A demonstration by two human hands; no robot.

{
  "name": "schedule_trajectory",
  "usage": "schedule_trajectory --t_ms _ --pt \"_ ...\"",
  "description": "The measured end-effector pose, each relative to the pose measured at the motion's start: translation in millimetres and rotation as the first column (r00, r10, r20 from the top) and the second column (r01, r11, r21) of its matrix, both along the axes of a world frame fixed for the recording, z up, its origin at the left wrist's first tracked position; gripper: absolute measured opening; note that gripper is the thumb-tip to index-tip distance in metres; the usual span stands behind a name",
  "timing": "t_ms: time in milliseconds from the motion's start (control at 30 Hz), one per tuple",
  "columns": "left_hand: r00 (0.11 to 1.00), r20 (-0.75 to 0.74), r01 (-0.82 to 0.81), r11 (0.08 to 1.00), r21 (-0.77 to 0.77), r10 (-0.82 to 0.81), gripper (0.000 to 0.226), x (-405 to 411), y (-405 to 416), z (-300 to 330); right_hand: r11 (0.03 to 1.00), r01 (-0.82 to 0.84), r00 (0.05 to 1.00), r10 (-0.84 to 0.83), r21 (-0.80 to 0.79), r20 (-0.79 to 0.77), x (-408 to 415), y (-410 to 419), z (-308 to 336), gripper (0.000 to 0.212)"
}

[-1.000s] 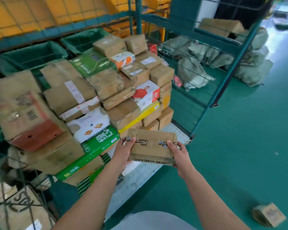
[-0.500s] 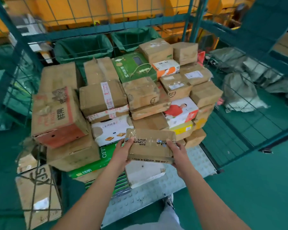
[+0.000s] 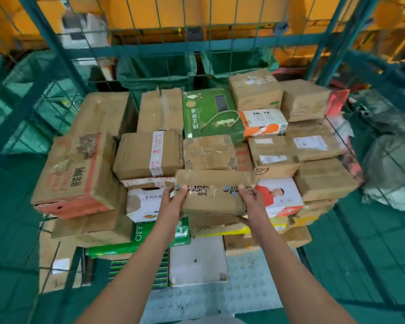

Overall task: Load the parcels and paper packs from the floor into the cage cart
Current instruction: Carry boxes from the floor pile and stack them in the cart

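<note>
The held parcel, a flat brown cardboard box wrapped in clear tape, sits at the centre of the frame, in front of the stacked load inside the cage cart. Its long axis runs left to right across the frame, close to level, with the right end slightly lower. Its broad printed face is turned up toward the camera; the lettering on that face reads upside down. The far long edge lies against the front of the stack, below the crumpled brown box.

The left hand grips the left end of the held parcel: the thumb is curled over the top face and the fingers wrap beneath, hidden. The right hand grips the right end the same way, thumb on top and fingers under the box edge.

Surrounding load: a large red-printed carton occupies the left of the stack; a green box with a cord handle lies at upper centre; a white box showing a red-shirted figure is just right of the right hand. A white flat pack rests on the studded cart floor at lower centre, with a green paper pack to its upper left.
</note>
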State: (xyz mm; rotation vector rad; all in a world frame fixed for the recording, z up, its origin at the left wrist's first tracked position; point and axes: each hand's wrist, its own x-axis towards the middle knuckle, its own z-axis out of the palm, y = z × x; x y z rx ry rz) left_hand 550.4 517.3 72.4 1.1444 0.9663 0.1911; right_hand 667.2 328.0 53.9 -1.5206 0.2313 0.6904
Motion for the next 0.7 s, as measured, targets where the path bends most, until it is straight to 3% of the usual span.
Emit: schedule_trajectory --t_ms 167,367,533,700 --pt "0.988 0.123 -0.102 0.994 0.031 0.098 0.033 33 11 20 0.997 -0.029 1.0 0.028 0.078 0.013 49 24 20 0.056" --pt "0.981 0.19 -0.046 0.997 0.067 0.033 0.053 68 16 24 0.987 0.09 0.996 -0.085 0.137 -0.042 73 29 28 0.06" --pt "0.971 0.23 0.042 0.996 0.081 -0.06 0.054 90 14 31 0.97 0.194 0.98 -0.184 0.144 -0.082 77 22 36 0.059" --pt "0.971 0.24 -0.013 0.998 0.066 -0.003 0.062 97 29 41 0.99 0.069 0.997 -0.072 0.126 0.022 87 37 46 0.065"
